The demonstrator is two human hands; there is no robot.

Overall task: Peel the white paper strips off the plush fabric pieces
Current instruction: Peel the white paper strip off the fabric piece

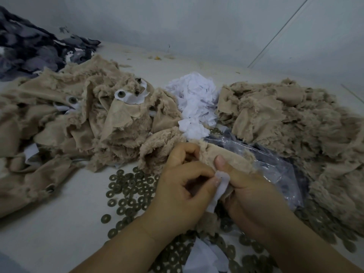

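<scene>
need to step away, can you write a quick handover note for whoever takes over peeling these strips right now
Left hand pinches the white strip on the plush piece at the table's near edge.
Right hand holds that piece, thumb pressed on its backing.
Done: heap of peeled paper in the middle; plush pile on the right shows no paper.
Left: finish this strip; plush pile on the left has pieces with paper on. Metal rings scattered on the table.
</scene>
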